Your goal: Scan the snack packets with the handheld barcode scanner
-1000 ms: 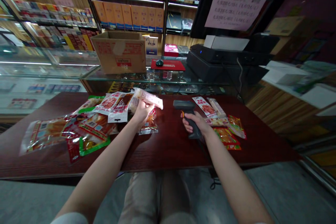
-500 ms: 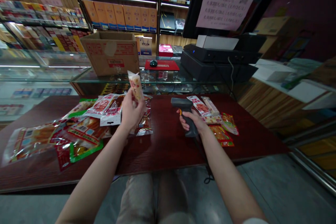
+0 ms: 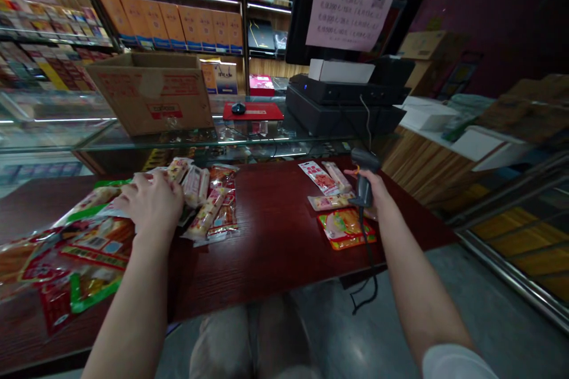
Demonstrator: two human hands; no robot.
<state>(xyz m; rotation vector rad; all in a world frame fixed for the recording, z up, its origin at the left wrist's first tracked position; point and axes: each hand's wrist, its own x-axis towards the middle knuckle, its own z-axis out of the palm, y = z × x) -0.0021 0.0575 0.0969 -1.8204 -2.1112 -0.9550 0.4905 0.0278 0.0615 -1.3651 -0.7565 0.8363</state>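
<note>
My left hand (image 3: 155,201) lies palm down over the left pile of snack packets, its fingers apart and partly hidden; a white packet edge shows beneath them. Just right of it are wrapped nougat-like sticks (image 3: 207,213), one of them resting on a clear red-printed packet (image 3: 228,195). My right hand (image 3: 377,189) is closed round the grip of a dark barcode scanner (image 3: 365,160), held above the right group of packets. Below the scanner lie a wrapped stick (image 3: 329,201), an orange-red packet (image 3: 344,228) and a white-and-red packet (image 3: 319,177).
A cardboard box (image 3: 153,92) stands on the glass counter behind the table (image 3: 271,231). Further right are a mouse (image 3: 239,108) on a red mat and a black cash register (image 3: 342,109). The scanner's cable (image 3: 371,272) hangs over the table's front edge.
My left hand has let go of the wrapped stick and moved left onto the pile. My right hand has carried the scanner right, over the right-hand packets. The view has turned right.
</note>
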